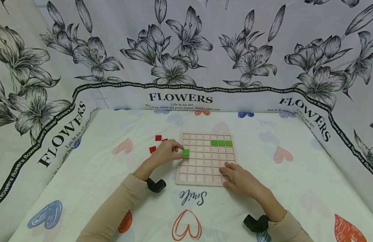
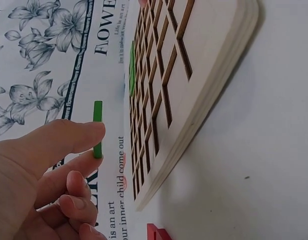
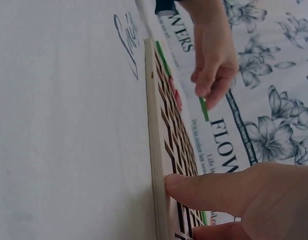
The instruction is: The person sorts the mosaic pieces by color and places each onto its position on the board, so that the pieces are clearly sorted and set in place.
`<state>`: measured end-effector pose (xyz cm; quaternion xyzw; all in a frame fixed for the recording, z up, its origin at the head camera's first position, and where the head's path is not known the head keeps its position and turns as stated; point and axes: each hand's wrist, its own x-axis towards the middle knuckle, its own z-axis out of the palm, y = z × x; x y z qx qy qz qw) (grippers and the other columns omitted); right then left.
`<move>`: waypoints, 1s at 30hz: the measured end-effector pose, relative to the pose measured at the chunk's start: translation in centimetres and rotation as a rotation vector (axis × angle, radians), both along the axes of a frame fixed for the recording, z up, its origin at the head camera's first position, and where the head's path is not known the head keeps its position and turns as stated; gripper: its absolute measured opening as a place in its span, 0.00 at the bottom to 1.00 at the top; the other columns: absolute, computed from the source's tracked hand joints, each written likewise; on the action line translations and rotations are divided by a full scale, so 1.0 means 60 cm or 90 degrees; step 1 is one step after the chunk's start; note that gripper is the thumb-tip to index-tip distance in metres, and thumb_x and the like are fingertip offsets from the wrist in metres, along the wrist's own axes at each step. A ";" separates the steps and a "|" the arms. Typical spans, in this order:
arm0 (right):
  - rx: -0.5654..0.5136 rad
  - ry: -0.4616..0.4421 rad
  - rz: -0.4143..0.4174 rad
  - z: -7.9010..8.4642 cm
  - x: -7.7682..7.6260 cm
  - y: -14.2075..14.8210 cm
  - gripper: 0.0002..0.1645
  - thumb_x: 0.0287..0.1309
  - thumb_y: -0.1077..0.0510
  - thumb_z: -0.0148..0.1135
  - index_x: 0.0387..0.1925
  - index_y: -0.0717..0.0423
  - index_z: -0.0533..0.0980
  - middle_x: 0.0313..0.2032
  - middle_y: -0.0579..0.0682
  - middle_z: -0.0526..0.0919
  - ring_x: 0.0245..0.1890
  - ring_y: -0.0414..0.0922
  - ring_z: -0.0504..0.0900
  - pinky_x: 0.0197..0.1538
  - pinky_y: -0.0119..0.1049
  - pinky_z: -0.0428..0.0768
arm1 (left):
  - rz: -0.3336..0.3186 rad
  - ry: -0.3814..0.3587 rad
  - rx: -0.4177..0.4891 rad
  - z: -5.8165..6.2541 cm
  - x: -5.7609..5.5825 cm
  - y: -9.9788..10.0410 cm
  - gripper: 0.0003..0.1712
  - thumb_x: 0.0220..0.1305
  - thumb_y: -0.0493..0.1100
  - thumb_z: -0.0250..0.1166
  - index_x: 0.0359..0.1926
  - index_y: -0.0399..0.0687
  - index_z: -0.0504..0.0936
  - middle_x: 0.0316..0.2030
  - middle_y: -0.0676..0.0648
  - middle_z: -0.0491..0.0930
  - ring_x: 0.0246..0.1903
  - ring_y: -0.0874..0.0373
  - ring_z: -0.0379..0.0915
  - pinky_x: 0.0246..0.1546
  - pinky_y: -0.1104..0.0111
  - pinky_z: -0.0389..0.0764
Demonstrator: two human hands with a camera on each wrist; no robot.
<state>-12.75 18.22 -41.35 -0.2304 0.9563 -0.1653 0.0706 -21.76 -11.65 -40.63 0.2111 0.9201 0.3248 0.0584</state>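
Observation:
My left hand (image 1: pixel 165 153) pinches a green square tile (image 1: pixel 185 153) between thumb and fingertip, at the left edge of a wooden grid board (image 1: pixel 201 184). In the left wrist view the tile (image 2: pixel 98 112) stands edge-on, raised off the board, while the other fingers curl loosely. Three green tiles (image 1: pixel 221 143) sit side by side in a row near the board's back right. My right hand (image 1: pixel 245 179) rests at the board's front right corner; its thumb touches the border in the right wrist view, and its fingers lie over the grid.
Several red tiles (image 1: pixel 158 137) lie left of the board, some partly hidden by my left hand. A green piece (image 3: pixel 162 56) shows past the board's far end in the right wrist view. The heart-printed cloth (image 1: pixel 253 134) meets a flower-printed curtain (image 1: pixel 186 67) at the back.

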 end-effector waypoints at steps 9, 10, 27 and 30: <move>0.003 -0.001 0.002 0.003 0.002 0.000 0.28 0.57 0.54 0.66 0.59 0.56 0.74 0.64 0.65 0.71 0.63 0.63 0.72 0.59 0.56 0.74 | 0.018 -0.012 0.006 -0.004 -0.011 0.011 0.15 0.54 0.44 0.72 0.42 0.42 0.86 0.26 0.49 0.71 0.29 0.59 0.64 0.27 0.74 0.63; 0.003 0.000 0.002 0.003 0.002 0.000 0.28 0.57 0.54 0.66 0.59 0.56 0.74 0.63 0.65 0.71 0.63 0.63 0.72 0.59 0.56 0.74 | 0.020 -0.015 0.006 -0.004 -0.012 0.012 0.15 0.54 0.44 0.71 0.42 0.42 0.86 0.26 0.49 0.71 0.29 0.59 0.64 0.27 0.74 0.63; -0.001 -0.005 0.001 0.002 0.002 0.000 0.28 0.57 0.55 0.66 0.59 0.57 0.74 0.63 0.65 0.71 0.63 0.63 0.72 0.60 0.56 0.74 | 0.026 -0.041 0.015 0.002 -0.029 0.036 0.14 0.55 0.41 0.71 0.43 0.42 0.85 0.27 0.49 0.71 0.31 0.58 0.65 0.30 0.72 0.64; 0.000 -0.004 0.000 0.002 0.002 0.001 0.28 0.57 0.55 0.66 0.59 0.57 0.74 0.64 0.65 0.71 0.63 0.63 0.72 0.60 0.56 0.73 | 0.022 -0.029 0.017 0.003 -0.031 0.039 0.14 0.55 0.41 0.71 0.43 0.42 0.85 0.27 0.48 0.72 0.31 0.58 0.65 0.30 0.72 0.64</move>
